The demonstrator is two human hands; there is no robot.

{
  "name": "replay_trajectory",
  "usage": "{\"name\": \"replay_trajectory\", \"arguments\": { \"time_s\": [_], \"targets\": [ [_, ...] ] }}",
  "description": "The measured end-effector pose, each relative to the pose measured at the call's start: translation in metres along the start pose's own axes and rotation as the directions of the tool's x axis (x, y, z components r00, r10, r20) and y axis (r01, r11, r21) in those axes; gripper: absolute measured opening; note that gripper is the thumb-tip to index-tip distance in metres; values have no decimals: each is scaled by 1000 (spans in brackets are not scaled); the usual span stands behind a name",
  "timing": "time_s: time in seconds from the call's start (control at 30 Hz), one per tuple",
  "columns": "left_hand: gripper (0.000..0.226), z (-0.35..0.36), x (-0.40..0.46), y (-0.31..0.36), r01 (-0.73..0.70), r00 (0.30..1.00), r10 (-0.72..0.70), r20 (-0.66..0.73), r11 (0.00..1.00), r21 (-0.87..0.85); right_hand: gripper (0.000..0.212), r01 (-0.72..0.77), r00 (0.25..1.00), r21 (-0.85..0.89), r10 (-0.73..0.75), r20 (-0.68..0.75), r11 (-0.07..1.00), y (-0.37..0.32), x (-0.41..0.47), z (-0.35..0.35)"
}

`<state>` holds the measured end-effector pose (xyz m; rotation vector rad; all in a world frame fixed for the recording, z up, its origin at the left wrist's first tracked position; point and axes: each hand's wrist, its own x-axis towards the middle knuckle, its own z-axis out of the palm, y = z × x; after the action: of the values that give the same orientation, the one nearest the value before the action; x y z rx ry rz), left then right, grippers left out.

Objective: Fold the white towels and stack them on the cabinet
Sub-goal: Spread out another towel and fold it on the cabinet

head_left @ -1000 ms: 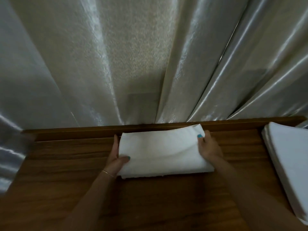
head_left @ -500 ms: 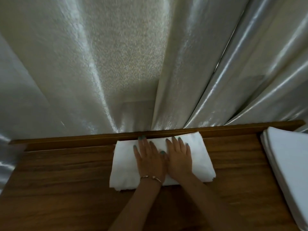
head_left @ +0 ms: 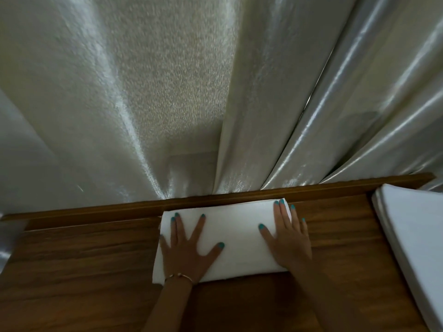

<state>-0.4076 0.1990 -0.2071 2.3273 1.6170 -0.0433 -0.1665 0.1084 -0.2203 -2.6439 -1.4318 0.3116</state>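
— Where's the folded white towel (head_left: 236, 238)?
— I see it at the brown wooden cabinet's (head_left: 84, 271) back edge, left hand (head_left: 188, 250) and right hand (head_left: 288, 238) pressing it, fingers spread flat.

White towel (head_left: 237, 233), brown woodgrain cabinet (head_left: 96, 271), teal nails.
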Motion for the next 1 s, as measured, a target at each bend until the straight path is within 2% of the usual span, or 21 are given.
{"name": "replay_trajectory", "arguments": {
  "time_s": [0.1,0.37,0.5,0.57,0.63,0.7,0.77,0.8,0.9,0.97,1.0],
  "targets": [
    [90,2,-1,3,112,994,-112,-5,993,-47,81,3,1000,46,-4,20,999,1,6,1],
    [90,0,2,-3,88,994,-81,75,992,-87,82,20,997,118,-28,67,993,3,3,-1],
    [72,-10,13,-13,91,980,-54,191,978,-188,85,14,989,316,-60,136,949,6,9,-10],
    [73,-17,15,-20,88,988,-46,145,950,-300,84,18,998,449,-43,45,893,8,8,-18],
    [84,-26,10,-25,152,988,-148,42,897,-416,84,-65,997,591,81,1,804,8,7,-26],
    [99,-37,2,-26,381,915,-394,91,765,-518,84,-246,966,654,232,110,715,8,10,-32],
    [113,-41,3,-30,566,812,-536,232,626,-536,81,-419,908,608,330,260,675,6,13,-41],
    [118,-42,5,-31,608,786,-543,296,588,-534,78,-479,878,584,357,319,656,5,15,-45],
    [118,-39,15,-38,611,789,-457,411,524,-593,78,-576,817,622,342,465,531,9,17,-52],
    [99,-43,17,-38,617,787,-404,467,478,-626,89,-648,758,617,308,574,446,15,15,-54],
    [87,-48,14,-37,629,778,-367,510,459,-628,87,-685,721,590,285,631,427,17,12,-56]
  ]
}}
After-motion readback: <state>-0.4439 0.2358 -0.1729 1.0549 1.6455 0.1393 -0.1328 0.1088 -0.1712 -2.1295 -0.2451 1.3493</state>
